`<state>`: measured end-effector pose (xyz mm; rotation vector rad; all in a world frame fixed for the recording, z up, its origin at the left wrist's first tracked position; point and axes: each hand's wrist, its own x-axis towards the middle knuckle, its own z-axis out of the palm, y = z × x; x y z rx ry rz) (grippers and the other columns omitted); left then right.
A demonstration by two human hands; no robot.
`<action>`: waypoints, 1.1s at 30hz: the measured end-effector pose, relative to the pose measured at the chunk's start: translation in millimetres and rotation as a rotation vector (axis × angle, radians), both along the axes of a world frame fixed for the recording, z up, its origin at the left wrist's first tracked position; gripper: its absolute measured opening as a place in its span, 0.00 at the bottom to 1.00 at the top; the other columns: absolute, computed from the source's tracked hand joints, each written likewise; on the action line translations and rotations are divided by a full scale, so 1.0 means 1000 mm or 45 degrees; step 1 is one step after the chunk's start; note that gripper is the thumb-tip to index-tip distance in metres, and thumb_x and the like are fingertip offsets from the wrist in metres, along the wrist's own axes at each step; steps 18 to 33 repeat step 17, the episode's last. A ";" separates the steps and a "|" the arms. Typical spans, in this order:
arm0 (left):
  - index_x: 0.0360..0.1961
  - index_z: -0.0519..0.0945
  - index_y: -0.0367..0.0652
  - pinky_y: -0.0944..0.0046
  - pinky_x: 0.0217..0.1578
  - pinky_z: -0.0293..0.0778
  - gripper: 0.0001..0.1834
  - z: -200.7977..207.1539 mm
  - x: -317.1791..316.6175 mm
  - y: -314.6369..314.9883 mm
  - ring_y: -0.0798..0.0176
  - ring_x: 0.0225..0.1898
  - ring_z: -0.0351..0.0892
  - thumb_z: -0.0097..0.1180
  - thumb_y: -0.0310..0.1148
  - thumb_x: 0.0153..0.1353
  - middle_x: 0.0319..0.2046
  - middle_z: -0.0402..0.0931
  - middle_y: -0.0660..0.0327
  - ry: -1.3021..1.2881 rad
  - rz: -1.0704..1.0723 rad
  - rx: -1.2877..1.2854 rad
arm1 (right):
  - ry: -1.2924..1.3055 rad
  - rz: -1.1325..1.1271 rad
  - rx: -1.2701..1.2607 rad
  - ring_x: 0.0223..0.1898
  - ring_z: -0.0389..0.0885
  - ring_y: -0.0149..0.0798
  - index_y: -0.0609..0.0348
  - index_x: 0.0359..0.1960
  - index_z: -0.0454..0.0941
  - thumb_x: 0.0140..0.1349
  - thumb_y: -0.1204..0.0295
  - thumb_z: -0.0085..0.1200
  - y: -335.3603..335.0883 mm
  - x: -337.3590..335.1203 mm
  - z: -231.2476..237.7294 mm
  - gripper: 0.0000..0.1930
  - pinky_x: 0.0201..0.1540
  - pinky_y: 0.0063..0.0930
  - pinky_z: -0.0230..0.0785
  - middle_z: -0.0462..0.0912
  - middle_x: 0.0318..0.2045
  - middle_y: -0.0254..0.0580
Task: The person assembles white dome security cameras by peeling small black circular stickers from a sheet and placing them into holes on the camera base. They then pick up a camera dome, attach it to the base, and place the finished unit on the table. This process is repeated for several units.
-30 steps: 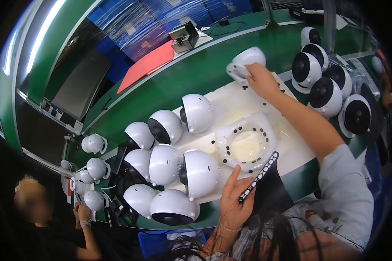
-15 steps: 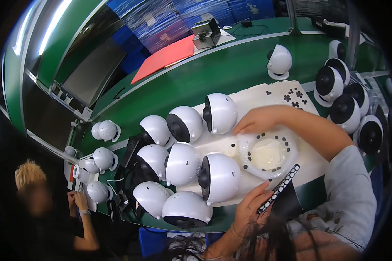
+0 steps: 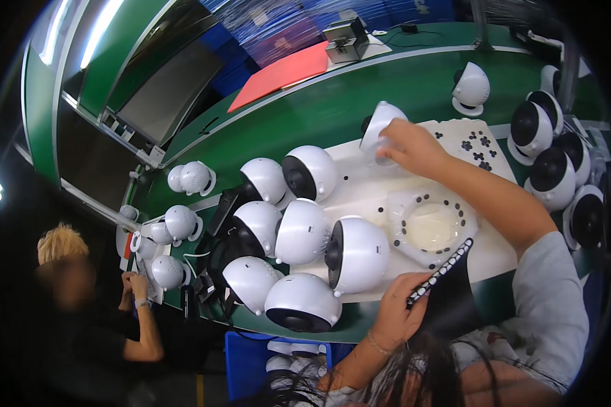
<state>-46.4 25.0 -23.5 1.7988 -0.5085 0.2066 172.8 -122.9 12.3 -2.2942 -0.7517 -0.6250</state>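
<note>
1. My right hand [image 3: 407, 146] is closed round a white dome camera unit [image 3: 381, 129], holding it tilted just above the far edge of the white work mat [image 3: 360, 183].
2. My left hand [image 3: 394, 312] sits at the near mat edge, fingers curled on a black strip of small round parts [image 3: 441, 271] that angles up toward the white ring fixture [image 3: 431, 227].
3. Risk: the held unit is smooth and rounded, gripped from above; a loose hold could let it fall onto the loose black pieces [image 3: 475, 142] just beside it.
4. Risk: the strip is pinched at 1 end only; tipping it could spill parts over the mat.
5. Risk: the cluster of finished domes [image 3: 305, 230] crowds the mat's left side; a forearm sweep could knock 1 into its neighbours.
6. Surface: curved green bench [image 3: 332, 102], with a red sheet [image 3: 282, 71] and a small grey box [image 3: 346, 37] at the far side and more dark-faced units [image 3: 553, 176] at right.
7. Room: dim; another person [image 3: 81, 305] works at lower left among smaller white units [image 3: 180, 220].
</note>
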 end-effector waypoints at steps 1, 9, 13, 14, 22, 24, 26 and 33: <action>0.40 0.73 0.35 0.67 0.39 0.70 0.14 0.000 -0.005 0.004 0.57 0.36 0.76 0.53 0.19 0.48 0.36 0.75 0.51 0.027 0.032 0.004 | 0.018 -0.029 0.170 0.33 0.75 0.45 0.59 0.34 0.74 0.49 0.64 0.57 0.004 -0.015 0.017 0.14 0.39 0.35 0.66 0.76 0.33 0.44; 0.34 0.73 0.34 0.69 0.35 0.70 0.12 -0.007 -0.011 -0.002 0.66 0.30 0.74 0.60 0.24 0.49 0.31 0.76 0.54 -0.009 0.172 -0.170 | 0.994 0.252 0.975 0.14 0.71 0.23 0.63 0.42 0.67 0.57 0.67 0.51 -0.063 -0.111 0.044 0.15 0.14 0.14 0.60 0.76 0.20 0.36; 0.34 0.72 0.35 0.71 0.36 0.69 0.13 -0.011 -0.017 0.001 0.68 0.31 0.73 0.62 0.26 0.49 0.32 0.75 0.56 0.046 0.235 -0.253 | 1.120 0.131 0.781 0.13 0.69 0.24 0.62 0.48 0.65 0.58 0.65 0.50 -0.062 -0.124 0.025 0.19 0.13 0.15 0.59 0.73 0.18 0.33; 0.34 0.72 0.35 0.71 0.36 0.69 0.14 -0.011 -0.018 0.000 0.68 0.31 0.73 0.62 0.27 0.49 0.32 0.75 0.55 0.061 0.249 -0.295 | 1.077 0.149 0.733 0.14 0.69 0.24 0.61 0.49 0.65 0.58 0.65 0.50 -0.066 -0.122 0.020 0.20 0.15 0.16 0.60 0.74 0.19 0.33; 0.35 0.71 0.36 0.71 0.37 0.68 0.15 -0.011 -0.018 0.001 0.68 0.32 0.73 0.63 0.28 0.49 0.33 0.75 0.55 0.087 0.285 -0.312 | 0.466 -0.017 0.214 0.39 0.72 0.31 0.54 0.53 0.64 0.57 0.59 0.51 -0.076 -0.137 0.027 0.24 0.35 0.22 0.66 0.69 0.42 0.45; 0.35 0.71 0.36 0.71 0.37 0.68 0.15 -0.011 -0.018 0.001 0.68 0.32 0.73 0.63 0.28 0.49 0.33 0.75 0.55 0.087 0.285 -0.312 | 0.466 -0.017 0.214 0.39 0.72 0.31 0.54 0.53 0.64 0.57 0.59 0.51 -0.076 -0.137 0.027 0.24 0.35 0.22 0.66 0.69 0.42 0.45; 0.35 0.71 0.36 0.71 0.37 0.68 0.15 -0.011 -0.018 0.001 0.68 0.32 0.73 0.63 0.28 0.49 0.33 0.75 0.55 0.087 0.285 -0.312 | 0.466 -0.017 0.214 0.39 0.72 0.31 0.54 0.53 0.64 0.57 0.59 0.51 -0.076 -0.137 0.027 0.24 0.35 0.22 0.66 0.69 0.42 0.45; 0.35 0.71 0.36 0.71 0.37 0.68 0.15 -0.011 -0.018 0.001 0.68 0.32 0.73 0.63 0.28 0.49 0.33 0.75 0.55 0.087 0.285 -0.312 | 0.466 -0.017 0.214 0.39 0.72 0.31 0.54 0.53 0.64 0.57 0.59 0.51 -0.076 -0.137 0.027 0.24 0.35 0.22 0.66 0.69 0.42 0.45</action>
